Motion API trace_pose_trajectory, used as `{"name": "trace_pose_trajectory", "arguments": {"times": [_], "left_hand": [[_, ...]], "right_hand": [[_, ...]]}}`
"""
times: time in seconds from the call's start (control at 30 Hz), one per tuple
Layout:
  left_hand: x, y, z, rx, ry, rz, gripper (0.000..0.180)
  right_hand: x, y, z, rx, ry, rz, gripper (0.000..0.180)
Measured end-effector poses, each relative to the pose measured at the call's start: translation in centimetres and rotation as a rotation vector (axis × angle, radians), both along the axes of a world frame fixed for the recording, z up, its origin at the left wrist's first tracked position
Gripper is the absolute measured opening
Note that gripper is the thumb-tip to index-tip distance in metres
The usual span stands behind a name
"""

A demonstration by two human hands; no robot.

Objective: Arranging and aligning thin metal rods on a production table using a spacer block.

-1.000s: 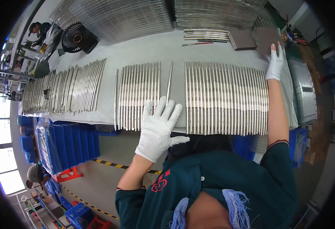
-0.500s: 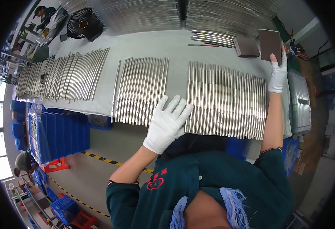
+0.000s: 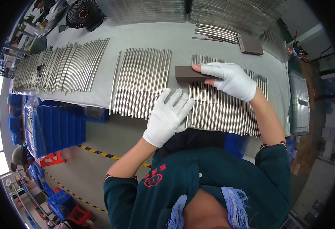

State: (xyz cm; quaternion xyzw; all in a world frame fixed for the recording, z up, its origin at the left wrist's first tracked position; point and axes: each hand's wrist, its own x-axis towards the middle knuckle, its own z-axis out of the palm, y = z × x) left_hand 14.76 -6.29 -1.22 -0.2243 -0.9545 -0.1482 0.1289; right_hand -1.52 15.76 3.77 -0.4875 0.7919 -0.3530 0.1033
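Observation:
My gloved right hand grips a brown sanding block between bare thumb and fingertips. The block lies across the upper part of the right row of silver metal rods, its left end over the gap between rows. My gloved left hand rests with fingers spread at the near end of that gap. Its thumb side meets the first rods of the right row, and its other edge is by the middle row of metal rods. The glove hides a few rod ends.
Farther left lies another spread of metal rods. A second brown block, some loose rods and a thin tool lie at the back right. Clear plastic trays and a black fan line the far side.
My right hand has brought the brown sanding block from the back right corner leftward and nearer, over the right row. The left hand stays at the gap between rows.

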Motion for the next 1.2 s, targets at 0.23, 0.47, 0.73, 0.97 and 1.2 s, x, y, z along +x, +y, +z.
{"name": "trace_pose_trajectory", "arguments": {"times": [0.23, 0.47, 0.73, 0.97, 1.2], "left_hand": [[-0.1, -0.1, -0.4, -0.009, 0.056, -0.005, 0.068], [-0.2, -0.1, -0.4, 0.001, 0.067, -0.015, 0.068], [-0.4, -0.2, -0.1, -0.032, 0.053, -0.023, 0.069], [0.6, -0.3, 1.2, -0.056, -0.067, -0.041, 0.082], [0.3, 0.0, 1.5, -0.025, -0.131, -0.018, 0.1]], "right_hand": [[-0.3, 0.7, 1.7, 0.058, -0.062, -0.03, 0.056], [-0.2, 0.0, 1.3, 0.162, -0.094, -0.087, 0.057], [-0.4, -1.1, -0.9, -0.027, 0.106, 0.06, 0.057], [-5.5, 7.0, -3.2, -0.655, 0.141, -0.663, 0.064], [-8.6, 14.6, -4.0, -0.991, 0.29, -1.209, 0.068]]}}
